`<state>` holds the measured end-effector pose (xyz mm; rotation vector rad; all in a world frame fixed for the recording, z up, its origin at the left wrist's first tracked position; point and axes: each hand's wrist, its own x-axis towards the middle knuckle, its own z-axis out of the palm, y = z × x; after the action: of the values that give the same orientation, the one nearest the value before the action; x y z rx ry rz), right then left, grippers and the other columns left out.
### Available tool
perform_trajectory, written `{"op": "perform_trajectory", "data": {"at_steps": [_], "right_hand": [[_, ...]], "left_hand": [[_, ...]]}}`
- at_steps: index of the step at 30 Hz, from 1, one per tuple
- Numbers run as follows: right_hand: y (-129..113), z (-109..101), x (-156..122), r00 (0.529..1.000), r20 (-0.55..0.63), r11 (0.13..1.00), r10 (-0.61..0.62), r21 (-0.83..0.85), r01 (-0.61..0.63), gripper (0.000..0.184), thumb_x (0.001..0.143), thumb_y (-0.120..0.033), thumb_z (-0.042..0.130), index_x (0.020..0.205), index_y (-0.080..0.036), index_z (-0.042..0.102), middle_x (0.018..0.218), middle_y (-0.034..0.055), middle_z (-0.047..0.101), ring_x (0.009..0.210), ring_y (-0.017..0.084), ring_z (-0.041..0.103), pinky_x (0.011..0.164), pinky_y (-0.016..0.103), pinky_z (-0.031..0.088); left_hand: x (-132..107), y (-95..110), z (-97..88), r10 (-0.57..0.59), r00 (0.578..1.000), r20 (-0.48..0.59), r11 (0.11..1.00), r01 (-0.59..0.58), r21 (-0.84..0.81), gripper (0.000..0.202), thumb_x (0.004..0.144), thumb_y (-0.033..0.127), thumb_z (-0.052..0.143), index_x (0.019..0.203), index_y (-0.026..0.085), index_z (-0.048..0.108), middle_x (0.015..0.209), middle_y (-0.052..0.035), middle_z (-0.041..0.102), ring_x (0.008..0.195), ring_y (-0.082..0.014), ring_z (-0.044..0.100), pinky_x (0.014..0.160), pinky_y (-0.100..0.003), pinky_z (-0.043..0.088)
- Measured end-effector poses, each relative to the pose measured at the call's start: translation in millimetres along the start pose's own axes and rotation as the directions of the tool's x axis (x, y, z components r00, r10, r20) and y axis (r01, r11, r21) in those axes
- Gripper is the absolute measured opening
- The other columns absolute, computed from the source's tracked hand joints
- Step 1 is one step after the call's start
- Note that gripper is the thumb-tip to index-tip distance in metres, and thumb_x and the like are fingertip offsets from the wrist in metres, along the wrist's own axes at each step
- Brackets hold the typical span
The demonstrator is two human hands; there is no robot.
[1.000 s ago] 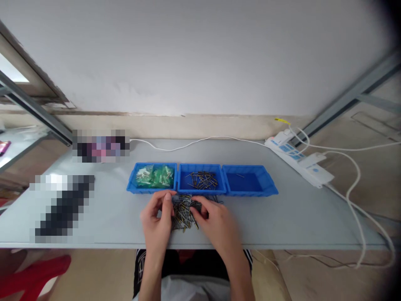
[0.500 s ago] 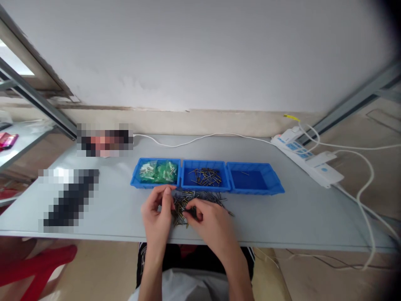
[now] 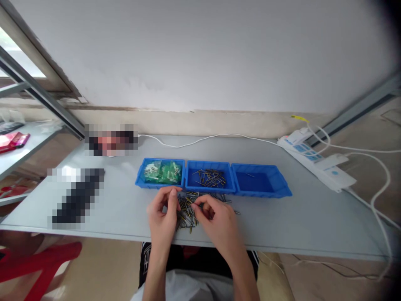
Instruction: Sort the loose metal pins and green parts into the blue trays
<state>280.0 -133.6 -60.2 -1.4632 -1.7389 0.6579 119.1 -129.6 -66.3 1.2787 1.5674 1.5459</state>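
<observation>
A loose pile of small metal pins (image 3: 191,209) lies on the grey table (image 3: 297,221), just in front of three joined blue bins. My left hand (image 3: 163,219) sits at the pile's left edge with thumb and fingers curled in a pinch. My right hand (image 3: 217,223) rests on the pile's right side, fingers bent together over the pins. What either pinch holds is too small to make out. The left bin (image 3: 160,172) holds green and white parts, the middle bin (image 3: 209,178) several dark pins, the right bin (image 3: 260,182) a single pin.
A white power strip (image 3: 316,163) with white cables lies at the table's back right. A thin white cable (image 3: 200,139) runs along the back edge. Two blurred objects sit at the left (image 3: 77,196). A red stool (image 3: 40,265) stands below left.
The view has shifted slightly, so everything sits a little further right. Both hands stay at the pin pile; the right hand's fingers have lifted and curled more over the pins.
</observation>
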Motion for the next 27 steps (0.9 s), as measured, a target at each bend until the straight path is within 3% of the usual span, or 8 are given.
{"op": "perform_trajectory", "data": {"at_steps": [4, 7, 12, 16, 23, 27], "right_hand": [[-5, -8, 0, 0.996, -0.081, 0.972, 0.027, 0.235, -0.007, 0.012, 0.101, -0.029, 0.068, 0.092, -0.024, 0.074, 0.072, -0.0039, 0.070, 0.061, 0.013, 0.063, 0.060, 0.023, 0.047], [-5, -10, -1, 0.994, -0.105, 0.953, 0.040, 0.301, -0.006, 0.011, 0.101, -0.030, 0.069, 0.095, -0.025, 0.076, 0.078, -0.0025, 0.075, 0.066, 0.013, 0.067, 0.065, 0.023, 0.051], [1, -13, -1, 0.996, -0.088, 0.960, 0.033, 0.278, -0.008, 0.012, 0.101, -0.027, 0.067, 0.096, -0.024, 0.078, 0.083, -0.0005, 0.078, 0.067, 0.014, 0.067, 0.065, 0.025, 0.053], [2, -19, 1, 0.995, -0.095, 0.971, 0.025, 0.238, -0.001, 0.014, 0.101, -0.026, 0.066, 0.097, -0.025, 0.080, 0.085, 0.0006, 0.079, 0.067, 0.015, 0.067, 0.065, 0.026, 0.054], [7, -26, 2, 0.988, -0.150, 0.973, 0.026, 0.229, 0.009, 0.016, 0.104, -0.029, 0.065, 0.106, -0.025, 0.081, 0.087, 0.0013, 0.080, 0.068, 0.015, 0.069, 0.064, 0.024, 0.055], [6, -28, 1, 0.995, -0.100, 0.972, 0.012, 0.237, 0.012, 0.017, 0.106, -0.029, 0.064, 0.108, -0.025, 0.080, 0.090, 0.0016, 0.080, 0.072, 0.015, 0.069, 0.066, 0.025, 0.055]], "left_hand": [[-2, 9, 4.1, 0.053, 0.984, 0.169, 0.999, -0.053, -0.002, 0.023, 0.104, 0.038, 0.068, 0.100, 0.020, 0.083, 0.066, 0.0018, 0.069, 0.057, -0.0124, 0.060, 0.058, -0.022, 0.049], [-3, 15, 10.0, 0.134, 0.951, 0.279, 0.991, -0.132, -0.027, 0.016, 0.102, 0.031, 0.072, 0.095, 0.021, 0.082, 0.080, -0.0017, 0.076, 0.061, -0.0121, 0.061, 0.061, -0.023, 0.050], [-5, 15, 17.4, 0.221, 0.951, 0.216, 0.975, -0.219, -0.036, 0.009, 0.099, 0.022, 0.075, 0.094, 0.021, 0.083, 0.102, -0.0063, 0.078, 0.067, -0.0118, 0.066, 0.062, -0.023, 0.053], [-5, 13, 19.5, 0.252, 0.945, 0.208, 0.967, -0.254, -0.021, 0.008, 0.099, 0.020, 0.074, 0.096, 0.022, 0.082, 0.107, -0.0073, 0.077, 0.063, -0.0099, 0.063, 0.059, -0.023, 0.052], [-6, 12, 26.1, 0.243, 0.936, 0.253, 0.967, -0.254, 0.010, 0.011, 0.100, 0.016, 0.069, 0.098, 0.022, 0.078, 0.096, -0.0033, 0.079, 0.061, -0.0098, 0.060, 0.059, -0.021, 0.049], [-7, 12, 27.9, 0.206, 0.936, 0.285, 0.974, -0.224, 0.033, 0.011, 0.099, 0.016, 0.071, 0.098, 0.022, 0.079, 0.080, 0.0017, 0.077, 0.057, -0.0090, 0.058, 0.057, -0.019, 0.047]]}}
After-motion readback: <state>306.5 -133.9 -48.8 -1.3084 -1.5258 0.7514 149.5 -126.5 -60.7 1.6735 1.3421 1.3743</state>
